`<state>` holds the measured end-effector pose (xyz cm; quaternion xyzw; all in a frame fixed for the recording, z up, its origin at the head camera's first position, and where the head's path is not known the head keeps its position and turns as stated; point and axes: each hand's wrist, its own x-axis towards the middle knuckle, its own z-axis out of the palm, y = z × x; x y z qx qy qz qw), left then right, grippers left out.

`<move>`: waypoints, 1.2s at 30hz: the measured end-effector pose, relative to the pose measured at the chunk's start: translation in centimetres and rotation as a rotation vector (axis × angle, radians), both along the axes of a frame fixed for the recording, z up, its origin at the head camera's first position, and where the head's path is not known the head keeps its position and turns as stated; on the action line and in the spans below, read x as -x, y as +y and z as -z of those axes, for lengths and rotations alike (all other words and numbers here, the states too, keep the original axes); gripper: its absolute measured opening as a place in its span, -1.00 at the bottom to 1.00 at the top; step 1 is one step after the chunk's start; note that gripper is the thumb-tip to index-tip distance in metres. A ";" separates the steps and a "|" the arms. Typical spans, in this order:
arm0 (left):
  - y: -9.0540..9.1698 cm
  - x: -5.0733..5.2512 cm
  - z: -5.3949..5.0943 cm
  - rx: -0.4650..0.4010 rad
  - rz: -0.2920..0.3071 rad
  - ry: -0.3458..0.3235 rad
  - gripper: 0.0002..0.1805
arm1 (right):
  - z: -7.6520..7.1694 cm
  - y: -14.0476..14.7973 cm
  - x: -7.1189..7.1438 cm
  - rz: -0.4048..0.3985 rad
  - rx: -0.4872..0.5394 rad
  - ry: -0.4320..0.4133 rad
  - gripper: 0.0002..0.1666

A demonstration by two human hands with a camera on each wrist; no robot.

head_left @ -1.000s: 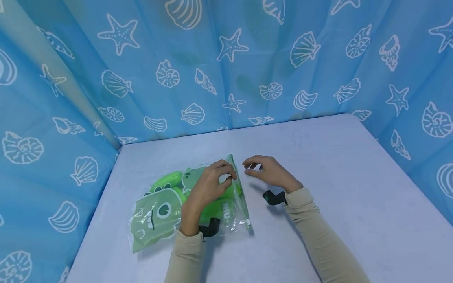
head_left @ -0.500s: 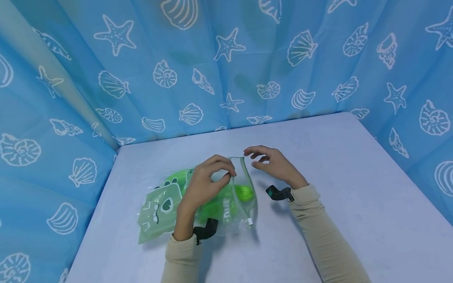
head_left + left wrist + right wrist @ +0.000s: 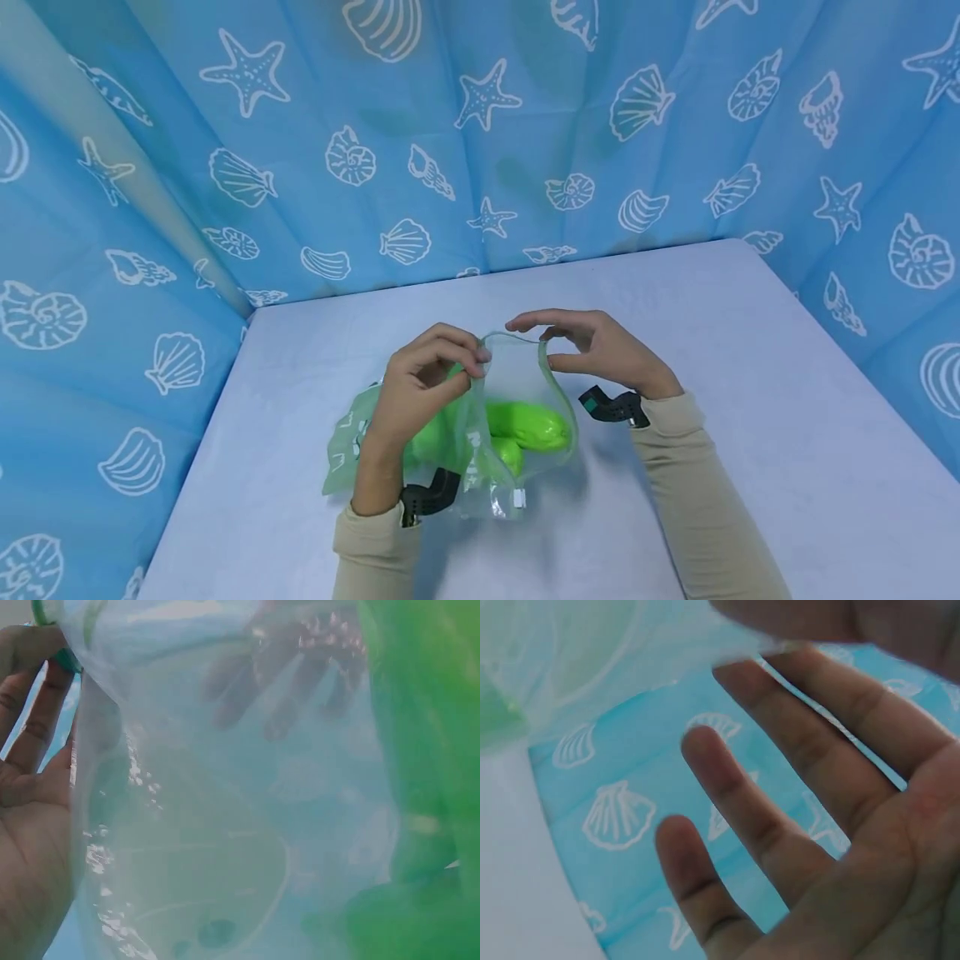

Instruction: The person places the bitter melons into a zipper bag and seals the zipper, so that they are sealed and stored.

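A clear zip bag [image 3: 476,487] with a pale green monster print lies on the white table, its mouth spread apart and facing right. My left hand [image 3: 420,383] pinches the near-left lip of the mouth between thumb and fingertips. The opposite lip is between the thumb and fingers of my right hand [image 3: 607,354]; the other fingers stretch out in the right wrist view. Inside the bag, by the mouth, rests a shiny green cucumber-like piece [image 3: 532,427], with a smaller green piece [image 3: 508,454] beneath it. More green contents are partly hidden behind the left hand and print.
The white tabletop [image 3: 712,350] extends around the bag on all sides. A blue curtain [image 3: 525,150] with white seashell and starfish drawings hangs behind and beside the table. A black wrist camera mount [image 3: 429,493] sits on the left wrist, another [image 3: 613,407] on the right.
The bag's mouth has gone from narrow to wide. My right hand, apart from the bag before, now holds its lip. The left hand has shifted left, and the green piece shows through the opening.
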<state>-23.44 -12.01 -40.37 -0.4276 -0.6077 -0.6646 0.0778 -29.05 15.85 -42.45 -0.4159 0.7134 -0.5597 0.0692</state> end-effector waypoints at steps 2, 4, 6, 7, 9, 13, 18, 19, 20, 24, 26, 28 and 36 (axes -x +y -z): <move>0.1 -0.2 -0.1 -0.049 0.025 -0.003 -0.88 | -0.4 0.1 -0.4 -0.036 0.020 -0.008 -0.39; 0.2 -0.3 -0.2 -0.092 0.039 -0.005 -0.88 | -0.7 0.3 -0.7 -0.065 0.032 -0.014 -0.43; 0.2 -0.4 -0.3 -0.121 0.043 -0.014 -0.86 | -0.9 0.4 -1.0 -0.083 0.040 -0.008 -0.47; 0.3 -0.5 -0.3 -0.132 0.047 -0.020 -0.86 | -0.9 0.4 -1.0 -0.091 0.046 -0.003 -0.49; 0.3 -0.6 -0.4 -0.148 0.048 -0.033 -0.83 | -1.1 0.4 -1.1 -0.103 0.062 0.019 -0.51; 0.3 -0.7 -0.4 -0.192 0.081 -0.053 -0.84 | -1.3 0.1 -1.3 -0.127 0.158 0.071 -0.55; 0.2 -0.7 -0.7 -0.261 0.187 -0.049 -0.92 | -2.2 -0.6 -1.8 -0.049 0.294 0.168 -0.60; 0.2 -0.7 -0.8 -0.273 0.206 -0.049 -0.91 | -2.5 -0.7 -2.1 -0.018 0.322 0.185 -0.61; 0.1 -0.7 -1.0 -0.286 0.226 -0.048 -0.87 | -2.8 -0.8 -2.4 0.014 0.348 0.201 -0.62; -0.3 -0.8 -1.6 -0.315 0.256 -0.020 -0.70 | -4.3 -1.2 -3.8 0.151 0.445 0.284 -0.68; -0.6 -0.8 -1.8 -0.317 0.256 -0.001 -0.69 | -5.0 -1.3 -4.5 0.234 0.478 0.331 -0.73; -0.9 -0.8 -2.0 -0.306 0.242 0.026 -0.72 | -5.6 -1.4 -5.2 0.335 0.497 0.378 -0.79; -1.9 -1.1 -2.0 -0.094 0.223 0.153 -0.46 | -7.4 -1.6 -7.6 0.803 0.534 0.429 -0.92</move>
